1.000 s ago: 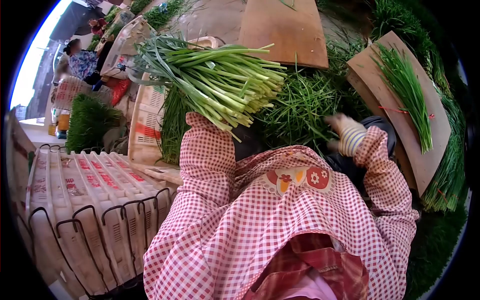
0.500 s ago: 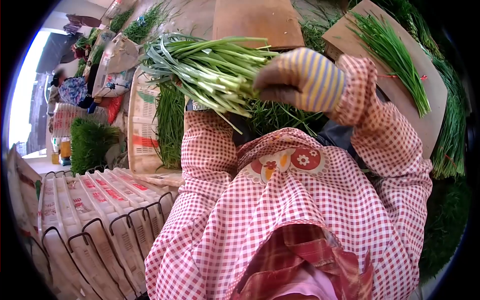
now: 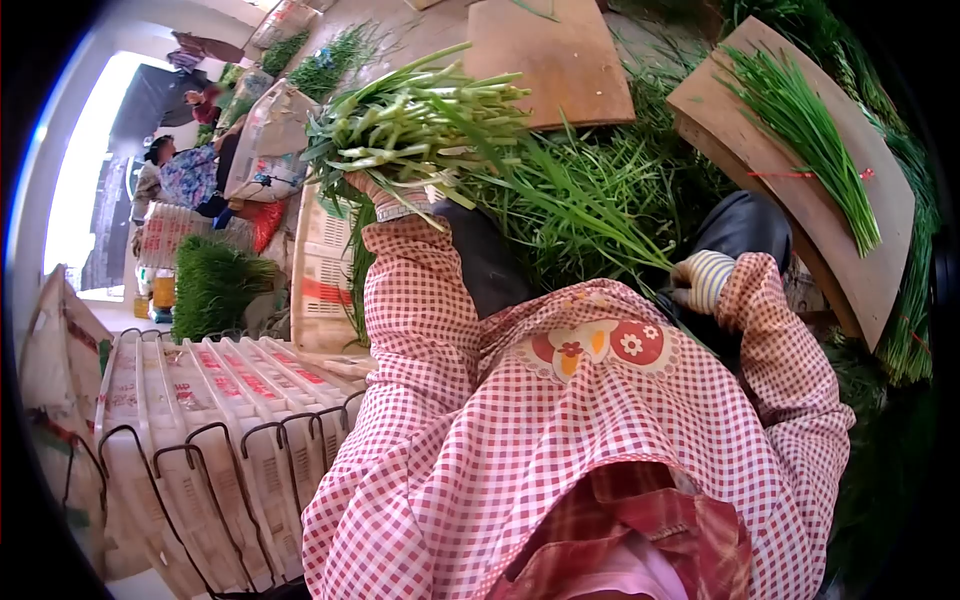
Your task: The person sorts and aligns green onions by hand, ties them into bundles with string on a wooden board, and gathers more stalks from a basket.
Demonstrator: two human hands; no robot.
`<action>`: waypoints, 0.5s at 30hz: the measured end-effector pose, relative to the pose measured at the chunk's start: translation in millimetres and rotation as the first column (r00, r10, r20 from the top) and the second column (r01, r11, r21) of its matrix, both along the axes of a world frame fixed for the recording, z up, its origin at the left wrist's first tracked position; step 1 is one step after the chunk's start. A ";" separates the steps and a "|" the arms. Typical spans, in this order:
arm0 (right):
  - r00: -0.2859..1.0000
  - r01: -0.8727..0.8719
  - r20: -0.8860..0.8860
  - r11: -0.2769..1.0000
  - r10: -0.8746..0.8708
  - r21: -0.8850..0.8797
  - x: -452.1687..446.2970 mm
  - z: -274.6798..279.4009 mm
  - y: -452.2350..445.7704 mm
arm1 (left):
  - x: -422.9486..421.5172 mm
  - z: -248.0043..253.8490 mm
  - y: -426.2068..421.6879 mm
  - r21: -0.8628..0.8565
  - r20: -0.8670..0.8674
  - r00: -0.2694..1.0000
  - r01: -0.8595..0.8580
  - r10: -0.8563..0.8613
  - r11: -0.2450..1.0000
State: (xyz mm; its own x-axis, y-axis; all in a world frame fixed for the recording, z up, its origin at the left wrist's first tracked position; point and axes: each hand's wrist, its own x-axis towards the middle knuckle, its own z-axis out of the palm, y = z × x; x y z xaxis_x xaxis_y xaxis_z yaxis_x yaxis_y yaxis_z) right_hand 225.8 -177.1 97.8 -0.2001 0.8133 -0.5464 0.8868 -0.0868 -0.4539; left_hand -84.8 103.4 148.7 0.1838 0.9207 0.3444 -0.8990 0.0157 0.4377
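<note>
**Left hand (image 3: 378,196) gripping stalk bundle (image 3: 420,125), right hand (image 3: 698,281) closed on long leaves (image 3: 605,222)**

Left hand is largely covered by the stalk bundle; the visible fingers are bent beneath it, and the bundle is held raised in front of the left knee. Its pale cut ends point mainly toward the right, the darker leaves toward the left.

Right hand, in a glove with a striped cuff, rests low near the right knee (image 3: 742,232). Its fingers are curled on the tips of the long leaves, which run up and leftward toward the stalk bundle. Whether they remain joined to it cannot be told.

Between the knees and beyond them lies a leaf heap (image 3: 640,165), with a brown board (image 3: 550,60) at its far edge. To the right, a thin green bunch (image 3: 800,140) lies on a pale board (image 3: 885,280), a red tie (image 3: 775,174) near it.

To the left stand stacked crates (image 3: 235,400); past them, a dense green bundle (image 3: 212,290) and a seated person (image 3: 190,180) in a floral top.
</note>
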 end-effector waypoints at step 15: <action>0.244 0.532 -0.970 0.833 0.018 0.149 -95.9 100.8 84.5 | 12.6 26.2 -12.6 0.104 0.045 0.999 0.015 -0.020 0.995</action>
State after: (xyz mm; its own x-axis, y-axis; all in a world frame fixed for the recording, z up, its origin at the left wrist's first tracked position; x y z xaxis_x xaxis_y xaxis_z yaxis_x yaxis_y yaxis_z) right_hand 129.9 -92.6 198.6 -0.0588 0.9761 0.2093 -0.1974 0.1942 -0.9609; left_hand -72.2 90.8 174.9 0.1814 0.8766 0.4458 -0.9182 -0.0113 0.3959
